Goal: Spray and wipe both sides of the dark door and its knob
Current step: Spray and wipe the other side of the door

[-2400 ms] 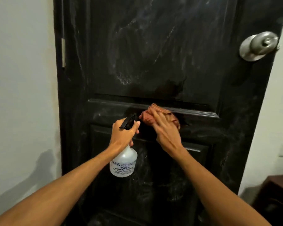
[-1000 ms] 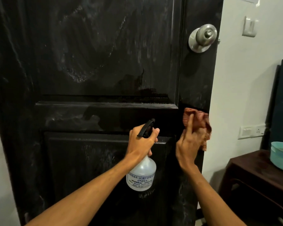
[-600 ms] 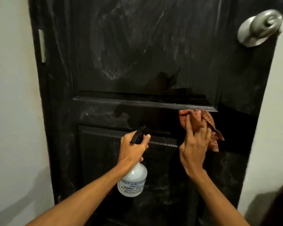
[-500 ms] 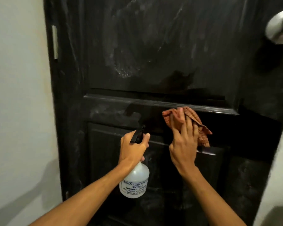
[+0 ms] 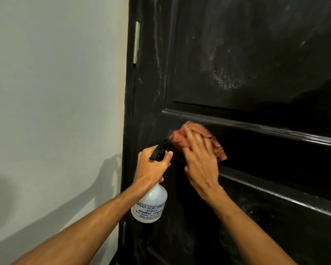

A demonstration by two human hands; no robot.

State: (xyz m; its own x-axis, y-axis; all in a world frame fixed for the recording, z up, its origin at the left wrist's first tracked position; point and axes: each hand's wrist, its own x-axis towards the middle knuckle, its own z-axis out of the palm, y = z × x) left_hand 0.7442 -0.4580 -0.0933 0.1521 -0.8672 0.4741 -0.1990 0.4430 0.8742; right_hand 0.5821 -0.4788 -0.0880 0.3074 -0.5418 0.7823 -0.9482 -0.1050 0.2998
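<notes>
While the neck of a translucent white plastic spray bottle (image 5: 151, 205) is gripped by the left hand (image 5: 153, 168), with its fingers curled round it just under the black trigger head (image 5: 159, 150), a crumpled reddish-orange checked cloth (image 5: 217, 146) is pressed against the dark panelled wooden door (image 5: 256, 54) by the right hand (image 5: 201, 166). The right hand's fingers are held straight and spread over the cloth, none of them curled round it. The two hands are set close together, side by side. Whether the front of the trigger head touches the cloth's near edge cannot be told. The bottle hangs upright below the left hand, its printed label turned toward the camera. The cloth is laid on the flat band of the door under the right hand's fingers, just below a raised horizontal moulding (image 5: 256, 128); a second moulding (image 5: 275, 189) runs outward from beside the right wrist. Pale streaks and smears are seen on the upper panel, well above both hands. A metal hinge (image 5: 136, 43) is fixed at the door's edge above the left hand, and a pale grey wall (image 5: 55, 92) lies beyond that hand, with soft shadows cast on it.
</notes>
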